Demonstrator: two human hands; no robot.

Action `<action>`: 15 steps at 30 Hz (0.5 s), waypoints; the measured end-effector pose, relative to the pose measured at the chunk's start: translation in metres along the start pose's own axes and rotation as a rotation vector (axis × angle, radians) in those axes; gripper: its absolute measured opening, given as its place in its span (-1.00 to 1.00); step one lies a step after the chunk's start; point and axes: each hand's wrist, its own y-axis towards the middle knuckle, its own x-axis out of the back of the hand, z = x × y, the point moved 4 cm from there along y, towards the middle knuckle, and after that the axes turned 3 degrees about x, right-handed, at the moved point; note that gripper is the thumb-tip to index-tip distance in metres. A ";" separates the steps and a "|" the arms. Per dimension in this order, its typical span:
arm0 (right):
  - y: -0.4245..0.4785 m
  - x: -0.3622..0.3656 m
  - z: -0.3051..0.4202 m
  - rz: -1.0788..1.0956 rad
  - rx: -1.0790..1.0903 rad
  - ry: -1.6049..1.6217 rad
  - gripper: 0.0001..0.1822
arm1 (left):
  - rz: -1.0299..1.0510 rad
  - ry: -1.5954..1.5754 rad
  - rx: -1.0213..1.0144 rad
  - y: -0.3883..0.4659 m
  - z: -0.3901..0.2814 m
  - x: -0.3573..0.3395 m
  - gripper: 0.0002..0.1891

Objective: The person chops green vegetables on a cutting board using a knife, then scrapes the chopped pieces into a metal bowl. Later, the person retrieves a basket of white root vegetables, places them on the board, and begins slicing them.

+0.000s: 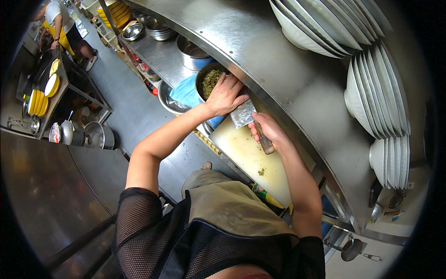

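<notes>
My right hand (269,128) grips the wooden handle (263,137) of a cleaver, its wide metal blade (243,114) angled toward a round metal pot (199,83). Chopped green vegetable (211,82) fills part of that pot. My left hand (226,95) lies palm down across the pot's near side, fingers reaching past the rim and thumb by the blade's upper end. What is under the left palm is hidden. Below the cleaver, a pale cutting board (251,150) carries small green scraps (261,172).
A steel shelf (223,38) overhangs the board, with stacked white bowls (376,90) at right. Beside the pot are a blue cloth (184,91), a metal basin (163,99) and another pot (191,57). Across the aisle, a person (62,28) stands by a counter with yellow bowls (38,102).
</notes>
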 end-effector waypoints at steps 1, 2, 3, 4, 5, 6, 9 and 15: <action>-0.008 -0.003 0.004 -0.004 -0.007 0.021 -0.66 | 0.020 0.018 -0.007 0.000 -0.001 -0.002 -0.52; -0.014 -0.005 0.005 -0.009 -0.013 0.042 -0.66 | 0.012 -0.001 0.017 0.000 0.002 -0.002 -0.52; -0.017 -0.004 0.004 0.000 0.008 0.028 -0.66 | 0.005 -0.020 0.040 0.001 0.005 -0.002 -0.53; -0.020 -0.002 0.001 0.007 0.028 0.020 -0.66 | 0.003 -0.041 0.060 0.003 0.007 -0.002 -0.54; -0.024 0.001 -0.002 0.013 0.047 0.012 -0.66 | 0.024 -0.011 0.084 0.004 0.010 -0.003 -0.54; -0.029 0.004 -0.005 0.018 0.066 0.005 -0.66 | 0.046 0.018 0.106 0.007 0.015 -0.002 -0.54; -0.045 0.008 -0.013 0.057 0.113 -0.023 -0.67 | 0.040 0.115 0.183 0.005 0.041 -0.001 -0.53; -0.083 0.027 -0.043 -0.049 0.216 -0.185 -0.72 | -0.014 0.296 0.295 0.002 0.066 -0.001 -0.45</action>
